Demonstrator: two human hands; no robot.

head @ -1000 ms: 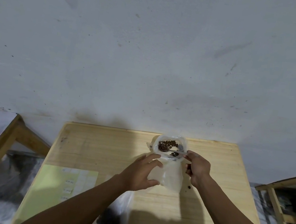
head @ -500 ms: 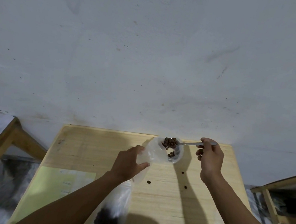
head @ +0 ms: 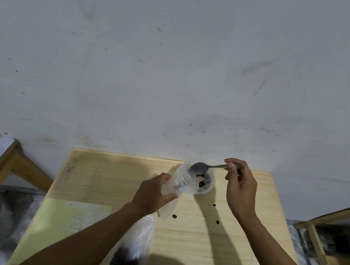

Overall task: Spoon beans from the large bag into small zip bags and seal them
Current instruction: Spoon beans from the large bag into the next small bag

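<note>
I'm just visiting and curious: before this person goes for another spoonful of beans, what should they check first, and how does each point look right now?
1. Left hand holds the small zip bag: ok, fingers curl round it.
2. Bag mouth open under the spoon: ok.
3. Right hand grips the spoon handle: ok.
4. Spoon emptied: ok, the bowl looks bare, with beans dropping below it.
5. No spills: not ok, three loose beans lie on the table.
6. Bag full enough to seal: cannot tell.
7. Bag of beans near the table's front edge within reach: ok, likely.
</note>
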